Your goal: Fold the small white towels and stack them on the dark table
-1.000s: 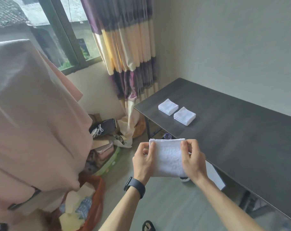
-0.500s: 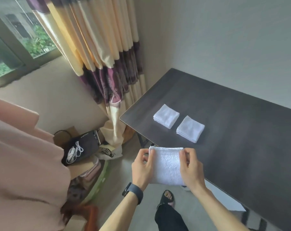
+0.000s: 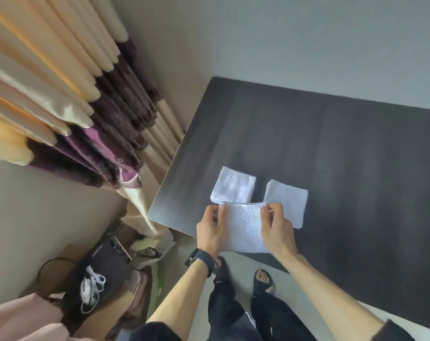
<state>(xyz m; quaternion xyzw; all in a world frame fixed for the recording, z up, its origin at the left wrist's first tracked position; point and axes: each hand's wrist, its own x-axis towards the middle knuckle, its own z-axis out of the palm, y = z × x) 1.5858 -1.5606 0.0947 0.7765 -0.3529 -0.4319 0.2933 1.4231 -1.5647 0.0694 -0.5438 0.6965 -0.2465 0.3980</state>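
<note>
— Where's the towel point(image 3: 243, 227) at this moment?
— Up in the air, at the near edge of the desk point(image 3: 332, 148), close to its corner. The left hand point(image 3: 210, 232) pinches its left side and the right hand point(image 3: 278, 230) pinches its right side, fingers curled onto the cloth.
— And the finished ones?
— Two lie flat on the desk just beyond the hands: the left folded towel point(image 3: 233, 185) and the right folded towel point(image 3: 286, 198), side by side with a narrow gap between them.
— Anything else about?
— A black watch point(image 3: 200, 260) on the left wrist, a striped curtain point(image 3: 86, 119) hanging left of the desk, and a dark bag point(image 3: 96, 279) on the floor beneath it.
</note>
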